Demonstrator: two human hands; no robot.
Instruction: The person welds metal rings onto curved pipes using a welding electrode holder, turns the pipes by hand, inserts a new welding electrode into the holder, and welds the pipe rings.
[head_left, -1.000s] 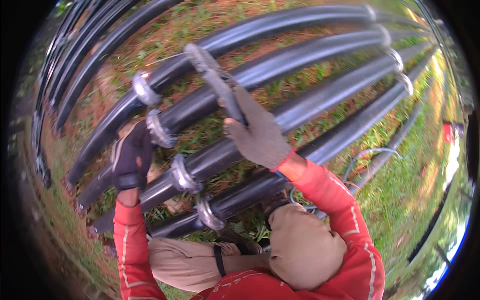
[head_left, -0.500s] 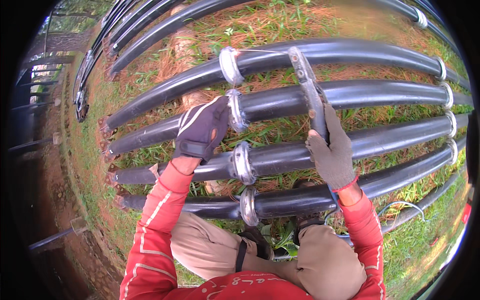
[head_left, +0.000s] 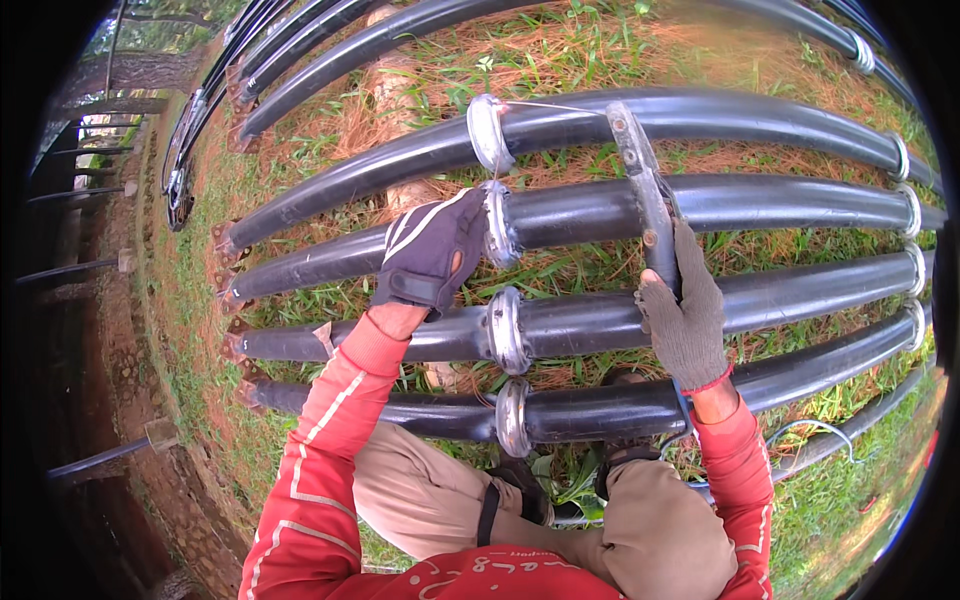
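My right hand (head_left: 685, 320), in a grey-brown knit glove, grips a worn welding electrode holder (head_left: 645, 180). From its far end a thin electrode (head_left: 555, 105) runs left to the silvery collar (head_left: 490, 133) on the farthest pipe of the row, where its tip looks reddish. My left hand (head_left: 432, 250), in a dark glove with white stripes, lies over the second black pipe (head_left: 580, 215). Its fingers are bent together against that pipe's collar (head_left: 501, 222); whatever they hold is hidden. Nearer me, two more pipes carry similar collars (head_left: 509, 330).
More black pipes (head_left: 370, 60) lie beyond the row. A log (head_left: 405, 190) runs beneath the pipes on grass and brown needles. Brown flanges (head_left: 228, 240) end the pipes at left. A pale blue cable (head_left: 810, 425) curls at lower right, near my bent knees.
The view has shifted a little, so the pipes and both hands appear farther right. Both hands keep their places against the pipes, and the electrode still meets the far collar.
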